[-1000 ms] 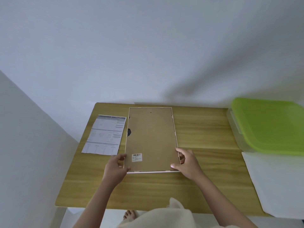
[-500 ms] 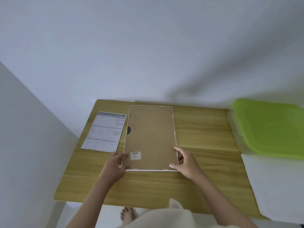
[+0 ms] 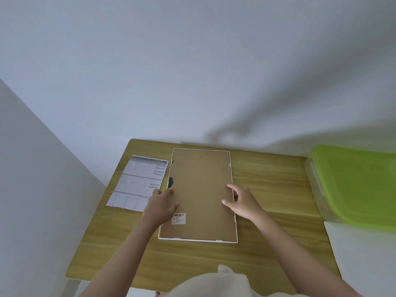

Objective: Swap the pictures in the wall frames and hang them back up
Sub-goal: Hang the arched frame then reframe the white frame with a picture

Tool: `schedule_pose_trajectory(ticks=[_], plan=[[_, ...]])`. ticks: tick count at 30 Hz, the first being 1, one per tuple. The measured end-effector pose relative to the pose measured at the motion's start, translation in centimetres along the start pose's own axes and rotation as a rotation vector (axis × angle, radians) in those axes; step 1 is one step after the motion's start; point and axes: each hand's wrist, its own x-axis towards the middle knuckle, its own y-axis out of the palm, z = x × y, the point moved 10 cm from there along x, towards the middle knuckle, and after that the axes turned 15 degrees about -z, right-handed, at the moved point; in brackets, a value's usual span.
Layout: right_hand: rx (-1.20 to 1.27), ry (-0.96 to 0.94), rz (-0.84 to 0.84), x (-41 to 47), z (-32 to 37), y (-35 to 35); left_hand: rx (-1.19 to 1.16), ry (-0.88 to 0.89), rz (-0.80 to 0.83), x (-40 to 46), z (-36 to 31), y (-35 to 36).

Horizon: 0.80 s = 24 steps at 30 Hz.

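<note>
While both hands, left (image 3: 162, 205) and right (image 3: 241, 202), rest loose-fingered on one face-down frame (image 3: 200, 189), one printed sheet (image 3: 138, 182) beside it.
</note>
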Motion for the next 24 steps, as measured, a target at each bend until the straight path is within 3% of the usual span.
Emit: schedule_pose_trajectory(ticks=[6,10,15,20,24], plan=[[-0.022,0.034,-0.036,4.4,1.2,-0.1,-0.009,-0.026,-0.005,2.8,-0.8,0.3],[-0.007,0.124,-0.085,5.8,0.6,0.7,-0.153,-0.034,-0.036,3.4,-1.5,-0.3],[0.288,0.237,-0.214,5.3,-0.8,0.3,-0.495,-0.186,-0.014,2.4,-0.9,-1.5],[0.595,0.144,-0.354,3.4,0.3,-2.4,-0.936,-0.194,0.024,0.1,-3.2,-4.0],[0.756,0.068,-0.468,2.0,2.2,-6.1,-0.988,-0.095,0.076,-2.2,-4.6,-5.3]])
